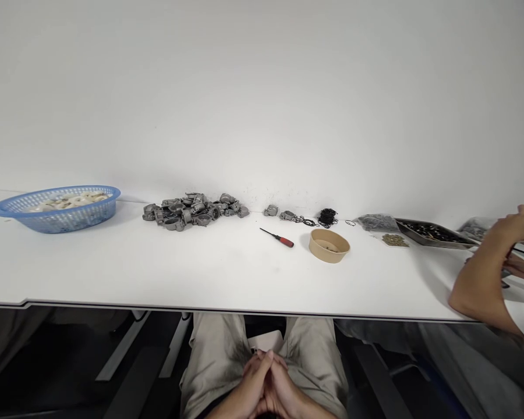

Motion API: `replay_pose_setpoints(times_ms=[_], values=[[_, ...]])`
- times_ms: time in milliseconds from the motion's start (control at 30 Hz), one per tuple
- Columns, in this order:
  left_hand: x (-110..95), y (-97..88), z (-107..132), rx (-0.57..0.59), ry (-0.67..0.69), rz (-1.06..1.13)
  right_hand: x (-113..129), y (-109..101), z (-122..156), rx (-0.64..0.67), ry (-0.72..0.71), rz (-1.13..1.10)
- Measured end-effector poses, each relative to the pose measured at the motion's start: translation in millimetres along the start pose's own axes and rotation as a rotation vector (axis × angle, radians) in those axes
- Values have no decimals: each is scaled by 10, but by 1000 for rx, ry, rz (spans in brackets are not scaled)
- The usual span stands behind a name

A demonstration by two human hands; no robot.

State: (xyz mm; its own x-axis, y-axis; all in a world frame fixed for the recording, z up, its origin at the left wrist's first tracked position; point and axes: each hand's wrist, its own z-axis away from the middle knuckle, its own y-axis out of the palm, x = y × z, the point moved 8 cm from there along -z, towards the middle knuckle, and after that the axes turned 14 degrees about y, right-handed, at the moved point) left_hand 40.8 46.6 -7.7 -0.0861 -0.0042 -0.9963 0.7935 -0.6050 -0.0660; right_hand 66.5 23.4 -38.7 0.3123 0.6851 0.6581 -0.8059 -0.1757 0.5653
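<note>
My left hand (pixel 252 384) and my right hand (pixel 283 385) rest together in my lap, below the table edge. Their fingers are interlaced and closed, with the thumbs meeting at the top; I see nothing held in them. Just beyond them, between my thighs, is a white object (pixel 266 342) whose kind I cannot make out. On the white table (pixel 157 273) in front of me lies a screwdriver (pixel 282 240) with a red and black handle. Right of it stands a brown paper bowl (pixel 327 247) with a few small pieces inside.
A blue plastic basket (pixel 65 221) of whitish parts stands left. Grey metal-looking parts (pixel 192 210) are heaped near the wall. Black rings (pixel 327 217), a bag of grey pieces (pixel 378 222), brass-coloured pieces (pixel 394 240) and a metal tray (pixel 436 241) lie right. A co-worker's arm (pixel 484 273) leans there.
</note>
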Motion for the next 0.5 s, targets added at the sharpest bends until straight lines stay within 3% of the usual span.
replay_pose_setpoints(times_ms=[500], values=[[28,8,5,18,-30,43,24,46,21,-22,7,-49]])
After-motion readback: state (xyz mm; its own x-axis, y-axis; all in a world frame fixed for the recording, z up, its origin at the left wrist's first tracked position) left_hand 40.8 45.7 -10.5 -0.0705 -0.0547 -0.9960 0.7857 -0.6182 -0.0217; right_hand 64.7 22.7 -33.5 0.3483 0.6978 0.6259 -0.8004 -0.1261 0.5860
